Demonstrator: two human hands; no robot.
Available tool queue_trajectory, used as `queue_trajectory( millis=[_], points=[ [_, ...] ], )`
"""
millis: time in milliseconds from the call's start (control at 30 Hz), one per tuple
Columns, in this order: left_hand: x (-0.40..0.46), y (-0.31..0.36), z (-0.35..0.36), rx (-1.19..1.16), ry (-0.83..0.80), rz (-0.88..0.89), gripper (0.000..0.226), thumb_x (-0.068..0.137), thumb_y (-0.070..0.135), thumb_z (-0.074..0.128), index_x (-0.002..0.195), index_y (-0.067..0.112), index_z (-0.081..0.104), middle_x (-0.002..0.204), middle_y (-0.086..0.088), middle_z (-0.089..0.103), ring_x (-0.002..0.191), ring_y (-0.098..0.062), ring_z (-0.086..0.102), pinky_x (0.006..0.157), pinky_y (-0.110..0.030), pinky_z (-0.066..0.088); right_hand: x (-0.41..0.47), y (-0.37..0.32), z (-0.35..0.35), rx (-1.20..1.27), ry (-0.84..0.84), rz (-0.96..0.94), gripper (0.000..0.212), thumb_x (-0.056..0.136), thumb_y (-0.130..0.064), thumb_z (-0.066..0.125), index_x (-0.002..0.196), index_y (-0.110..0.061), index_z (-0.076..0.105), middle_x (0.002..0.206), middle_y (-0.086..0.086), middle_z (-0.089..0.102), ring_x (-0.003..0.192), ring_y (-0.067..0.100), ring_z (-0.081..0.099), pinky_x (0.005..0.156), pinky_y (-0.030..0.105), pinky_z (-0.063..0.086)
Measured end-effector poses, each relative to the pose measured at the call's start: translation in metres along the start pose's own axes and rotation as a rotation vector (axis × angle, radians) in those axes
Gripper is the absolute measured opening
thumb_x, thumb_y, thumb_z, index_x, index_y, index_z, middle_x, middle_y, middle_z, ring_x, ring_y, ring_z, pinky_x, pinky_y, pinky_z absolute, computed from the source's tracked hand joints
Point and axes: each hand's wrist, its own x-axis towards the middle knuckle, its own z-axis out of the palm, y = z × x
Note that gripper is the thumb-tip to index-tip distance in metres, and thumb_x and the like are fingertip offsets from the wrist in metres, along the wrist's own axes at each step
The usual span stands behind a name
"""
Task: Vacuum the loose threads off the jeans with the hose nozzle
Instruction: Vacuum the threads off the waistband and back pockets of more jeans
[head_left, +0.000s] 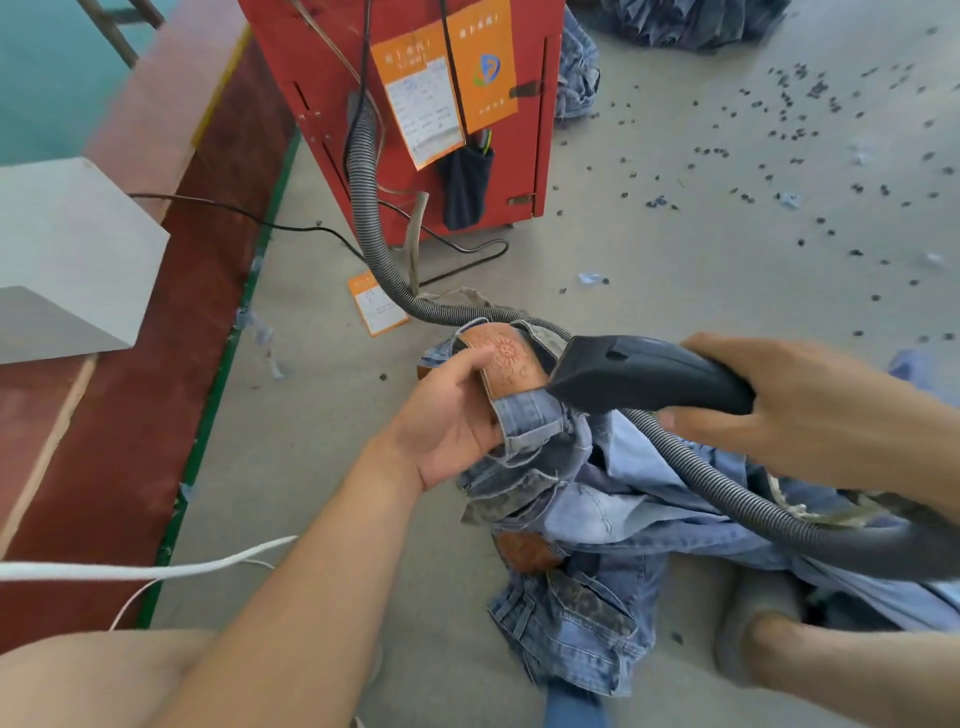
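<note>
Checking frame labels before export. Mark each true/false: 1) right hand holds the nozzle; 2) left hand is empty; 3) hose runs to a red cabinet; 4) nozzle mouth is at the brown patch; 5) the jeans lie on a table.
1. True: the right hand grips the black nozzle.
2. False: the left hand holds the jeans at the waistband.
3. True: the hose runs up to the red cabinet.
4. True: its mouth sits by the brown patch.
5. False: they are held above the floor, over more denim.
</note>
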Motion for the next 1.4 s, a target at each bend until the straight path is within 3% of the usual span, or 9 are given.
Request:
queue_trajectory(
  millis=[233,467,567,667,733,867,1067,1233,1400],
  points=[
    [0.008,0.013,0.003,0.277,-0.054,0.014,0.043,0.101,0.014,0.045,0.134,-0.009,0.060,0.137,-0.028,0.060,0.126,-0.042,0.059,0.111,-0.053,0.047,0.000,0.003,-0.004,-0.011,0.012,0.014,0.016,0.084,-0.061,0.062,0.096,-0.053,0.056,0.074,-0.030,0.065,0.061,-0.003,0.063,0.050,0.024,0.039],
    [0.020,0.018,0.008,-0.131,-0.176,0.117,0.051,0.080,0.011,0.048,0.127,-0.008,0.056,0.122,-0.026,0.059,0.114,-0.040,0.059,0.101,-0.048,0.053,-0.011,0.022,-0.026,0.120,0.131,0.099,0.047,0.076,-0.075,0.062,0.109,-0.041,0.061,0.051,0.000,0.066,0.033,0.016,0.058,0.032,0.025,0.044],
    [0.041,0.013,0.003,0.710,-0.044,0.167,0.050,0.084,-0.004,0.053,0.131,0.008,0.062,0.124,-0.019,0.068,0.115,-0.035,0.066,0.096,-0.043,0.058,-0.011,0.032,-0.029,0.129,0.137,0.142,0.050,0.078,-0.076,0.061,0.110,-0.037,0.059,0.045,0.007,0.062,0.032,0.024,0.057,0.028,0.026,0.041],
    [0.061,0.006,-0.032,1.527,0.278,0.183,0.028,0.098,0.035,0.065,0.123,0.022,0.069,0.121,-0.008,0.073,0.116,-0.028,0.066,0.099,-0.040,0.052,-0.008,0.038,-0.025,0.162,0.108,0.149,0.045,0.081,-0.072,0.067,0.107,-0.036,0.060,0.048,0.007,0.063,0.034,0.025,0.058,0.031,0.025,0.043],
    [0.061,-0.007,-0.067,1.458,0.379,-0.062,0.039,0.101,0.049,0.058,0.126,0.020,0.069,0.127,-0.008,0.070,0.115,-0.025,0.064,0.101,-0.036,0.051,-0.006,0.039,-0.018,0.161,0.085,0.163,0.038,0.082,-0.063,0.069,0.107,-0.037,0.061,0.050,0.006,0.064,0.033,0.022,0.058,0.035,0.021,0.044],
    [0.052,-0.038,-0.107,1.538,0.176,-0.629,0.027,0.096,0.020,0.059,0.121,0.011,0.056,0.114,-0.007,0.064,0.097,-0.022,0.063,0.078,-0.031,0.057,-0.005,0.042,-0.010,0.105,0.022,0.198,0.028,0.081,-0.061,0.066,0.101,-0.042,0.059,0.051,0.000,0.063,0.035,0.016,0.057,0.042,0.034,0.051],
    [0.077,0.013,-0.073,0.513,-0.011,-0.027,0.081,0.075,-0.013,0.047,0.144,0.030,0.052,0.145,-0.008,0.061,0.126,-0.020,0.060,0.098,-0.031,0.052,-0.005,0.050,-0.023,0.167,0.083,0.199,0.037,0.081,-0.069,0.066,0.105,-0.041,0.061,0.051,0.004,0.065,0.035,0.021,0.059,0.039,0.026,0.049],
    [0.064,0.001,-0.106,1.600,0.183,-0.537,0.061,0.093,0.021,0.066,0.151,0.019,0.047,0.152,-0.006,0.052,0.130,-0.021,0.053,0.106,-0.033,0.042,-0.012,0.053,-0.029,0.251,0.114,0.211,0.053,0.077,-0.077,0.067,0.112,-0.037,0.059,0.045,0.009,0.060,0.031,0.023,0.055,0.035,0.018,0.042],
    [0.081,-0.026,-0.103,1.343,0.458,-0.120,0.082,0.096,0.021,0.069,0.163,0.017,0.021,0.164,-0.006,0.033,0.147,-0.027,0.039,0.119,-0.041,0.036,-0.016,0.058,-0.025,0.242,0.091,0.227,0.035,0.082,-0.060,0.068,0.107,-0.037,0.061,0.048,0.009,0.061,0.034,0.023,0.057,0.041,0.028,0.051]
  ],
)
